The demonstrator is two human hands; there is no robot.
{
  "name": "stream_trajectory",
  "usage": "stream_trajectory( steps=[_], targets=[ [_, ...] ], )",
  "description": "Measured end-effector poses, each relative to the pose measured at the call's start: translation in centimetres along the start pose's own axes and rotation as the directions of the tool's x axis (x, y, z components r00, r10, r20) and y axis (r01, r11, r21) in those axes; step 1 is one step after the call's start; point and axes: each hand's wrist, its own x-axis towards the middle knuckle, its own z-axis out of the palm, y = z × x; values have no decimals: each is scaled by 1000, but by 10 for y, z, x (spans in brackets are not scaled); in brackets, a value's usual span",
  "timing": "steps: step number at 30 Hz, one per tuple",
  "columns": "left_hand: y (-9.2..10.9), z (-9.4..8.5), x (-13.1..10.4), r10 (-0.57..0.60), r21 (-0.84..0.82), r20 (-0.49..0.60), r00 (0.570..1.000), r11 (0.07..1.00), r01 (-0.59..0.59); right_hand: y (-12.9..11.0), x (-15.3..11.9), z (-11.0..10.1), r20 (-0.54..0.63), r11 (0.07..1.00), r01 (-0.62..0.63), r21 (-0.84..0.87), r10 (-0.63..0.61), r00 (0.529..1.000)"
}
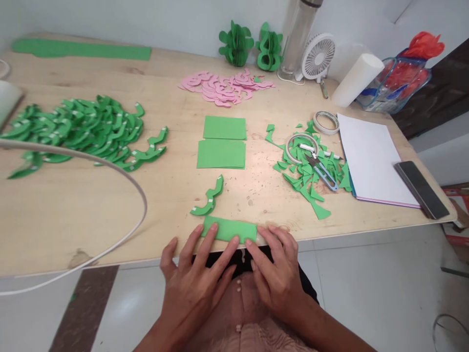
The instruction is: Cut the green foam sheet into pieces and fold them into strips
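At the table's front edge lies a folded green paper strip [230, 230]. My left hand [198, 266] rests its spread fingertips on the strip's left part and lower edge. On the strip's right end are the fingertips of my right hand [274, 266], its fingers apart. Just behind the strip sits a curved green paper cutout [209, 198] with small white patches. Farther back are two green paper rectangles [221, 154], one behind the other. Small snips [322, 172] lie among green scraps [311, 188] on the right.
A heap of green cutouts [84, 129] covers the left, with a white cable [142, 195] curving in front. Pink cutouts [223, 89], a small fan [318, 56] and a bottle [296, 39] stand or lie behind. White paper [373, 156] and a phone [421, 189] are right.
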Motion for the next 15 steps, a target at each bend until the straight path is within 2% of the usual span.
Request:
stream_trajectory(
  steps=[15],
  targets=[
    [0, 1, -2, 3, 4, 5, 1000, 1000, -3, 3, -6, 3, 17, 1000, -21, 13, 20, 1000]
  ],
)
